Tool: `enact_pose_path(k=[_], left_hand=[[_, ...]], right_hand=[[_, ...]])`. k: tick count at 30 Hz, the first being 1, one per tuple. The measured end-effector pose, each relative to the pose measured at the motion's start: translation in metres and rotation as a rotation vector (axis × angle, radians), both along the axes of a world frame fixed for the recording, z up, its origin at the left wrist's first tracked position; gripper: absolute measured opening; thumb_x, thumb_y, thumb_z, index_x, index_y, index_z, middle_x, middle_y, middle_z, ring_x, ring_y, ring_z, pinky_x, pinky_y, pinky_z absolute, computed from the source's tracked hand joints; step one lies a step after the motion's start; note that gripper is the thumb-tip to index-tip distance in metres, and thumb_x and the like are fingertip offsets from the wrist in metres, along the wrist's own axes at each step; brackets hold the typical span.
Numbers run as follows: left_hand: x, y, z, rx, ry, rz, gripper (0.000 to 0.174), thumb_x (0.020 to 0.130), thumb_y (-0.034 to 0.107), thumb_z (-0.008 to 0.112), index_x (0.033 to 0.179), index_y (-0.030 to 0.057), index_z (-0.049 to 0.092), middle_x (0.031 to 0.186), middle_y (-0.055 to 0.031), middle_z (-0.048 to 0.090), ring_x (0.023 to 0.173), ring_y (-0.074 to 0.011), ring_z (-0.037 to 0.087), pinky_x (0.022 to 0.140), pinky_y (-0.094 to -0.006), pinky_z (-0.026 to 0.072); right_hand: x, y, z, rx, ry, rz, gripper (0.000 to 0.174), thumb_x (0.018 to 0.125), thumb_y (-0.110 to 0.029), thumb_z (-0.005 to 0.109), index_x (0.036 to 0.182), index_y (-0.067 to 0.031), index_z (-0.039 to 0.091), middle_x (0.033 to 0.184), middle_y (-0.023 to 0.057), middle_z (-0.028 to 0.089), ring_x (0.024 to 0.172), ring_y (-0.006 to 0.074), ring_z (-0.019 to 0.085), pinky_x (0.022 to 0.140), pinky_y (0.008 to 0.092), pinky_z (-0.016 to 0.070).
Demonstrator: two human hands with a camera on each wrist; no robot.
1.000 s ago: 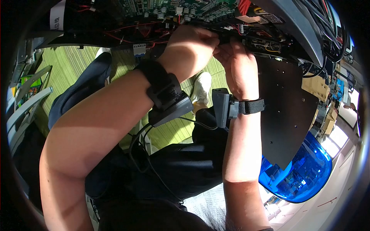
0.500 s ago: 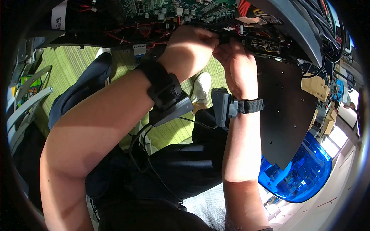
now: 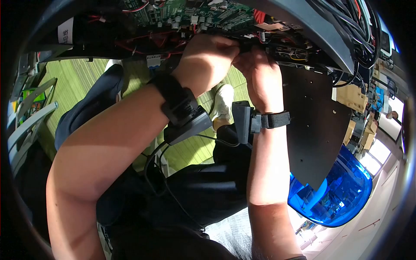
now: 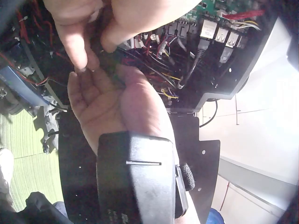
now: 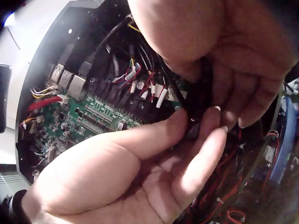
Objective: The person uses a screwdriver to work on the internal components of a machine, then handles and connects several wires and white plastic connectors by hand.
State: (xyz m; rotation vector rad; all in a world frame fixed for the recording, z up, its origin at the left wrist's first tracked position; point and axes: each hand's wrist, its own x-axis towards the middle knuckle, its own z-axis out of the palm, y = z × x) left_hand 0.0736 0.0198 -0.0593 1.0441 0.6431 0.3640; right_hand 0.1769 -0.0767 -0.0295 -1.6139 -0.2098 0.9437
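My left hand point(image 3: 206, 63) reaches in under the edge of an opened black housing. In the right wrist view its thumb and fingers pinch a thin black cable point(image 5: 175, 91) near a small dark end. Close against it, palm up, is my right hand point(image 3: 265, 80), its thumb and fingers curled toward the same spot. What lies between the right fingers is in deep shadow, so I cannot tell what they hold. Above both hands runs a green circuit board point(image 3: 173, 15) with plugged wires; loose red wires point(image 5: 224, 186) hang beside the left hand.
A black perforated panel point(image 3: 310, 117) hangs down right of the right forearm, with a transparent blue cover point(image 3: 342, 195) below it. A black cable bundle point(image 3: 362, 30) crosses the upper right. Pale chair tubing point(image 3: 34, 119) stands at the left, over green carpet point(image 3: 82, 78).
The head view has shifted slightly, so the housing, panel and both hands sit a little further left. The hands stay together at the same spot.
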Motion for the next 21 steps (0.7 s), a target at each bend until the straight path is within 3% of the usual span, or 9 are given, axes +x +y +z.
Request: enact_pose_path(k=[16, 18, 21], left_hand=[[0.001, 0.002, 0.014, -0.115, 0.048, 0.023, 0.020, 0.083, 0.010, 0.063, 0.097, -0.0041, 0.065, 0.082, -0.0101, 0.068, 0.072, -0.0112, 0.062, 0.067, -0.0232, 0.0503], [0.000, 0.006, 0.020, -0.070, 0.124, -0.102, 0.024, 0.090, 0.009, 0.056, 0.108, -0.0067, 0.059, 0.100, -0.0147, 0.064, 0.091, -0.0181, 0.064, 0.083, -0.0258, 0.0536], [0.000, 0.006, 0.019, -0.069, 0.116, -0.101, 0.024, 0.090, 0.008, 0.055, 0.109, -0.0072, 0.058, 0.101, -0.0152, 0.064, 0.091, -0.0188, 0.064, 0.083, -0.0261, 0.0535]], right_hand=[[-0.001, 0.002, 0.001, 0.017, -0.004, -0.016, 0.024, 0.095, -0.014, 0.042, 0.104, 0.0052, 0.053, 0.089, 0.0141, 0.062, 0.082, 0.0215, 0.062, 0.081, 0.0351, 0.0496], [0.000, 0.002, 0.001, 0.018, -0.005, -0.011, 0.024, 0.095, -0.014, 0.043, 0.105, 0.0051, 0.053, 0.089, 0.0140, 0.062, 0.082, 0.0214, 0.062, 0.081, 0.0351, 0.0496], [0.000, 0.002, 0.001, 0.018, -0.003, 0.000, 0.024, 0.095, -0.014, 0.043, 0.106, 0.0049, 0.052, 0.091, 0.0139, 0.062, 0.083, 0.0214, 0.061, 0.081, 0.0351, 0.0495]])
